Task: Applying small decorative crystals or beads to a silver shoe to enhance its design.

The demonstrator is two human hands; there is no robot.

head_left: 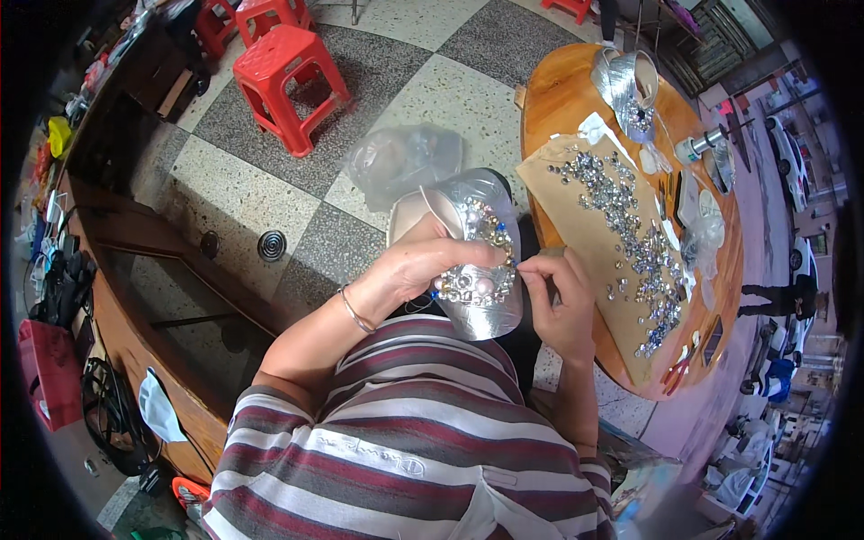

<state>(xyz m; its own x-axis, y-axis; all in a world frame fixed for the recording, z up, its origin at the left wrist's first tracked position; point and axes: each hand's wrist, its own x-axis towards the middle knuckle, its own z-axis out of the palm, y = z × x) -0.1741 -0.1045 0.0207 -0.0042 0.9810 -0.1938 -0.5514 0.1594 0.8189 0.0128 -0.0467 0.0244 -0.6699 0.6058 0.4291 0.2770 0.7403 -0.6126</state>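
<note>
The right hand's [565, 301] fingers are drawn narrow, tips together at the right edge of the beaded band [486, 287]; whatever they may pinch is too small to tell; the left hand [423, 267] grips the silver-wrapped piece [483, 322] from the left, thumb across the beads, holding it over the lap; the step in hand looks like fixing beads along the band (sewing, perhaps); the next move seems to call for a steady left grip and a fine, close pull or placement; to the right, loose stones [655, 310] lie on a brown sheet [560, 216] upon the bench [553, 85].
</note>
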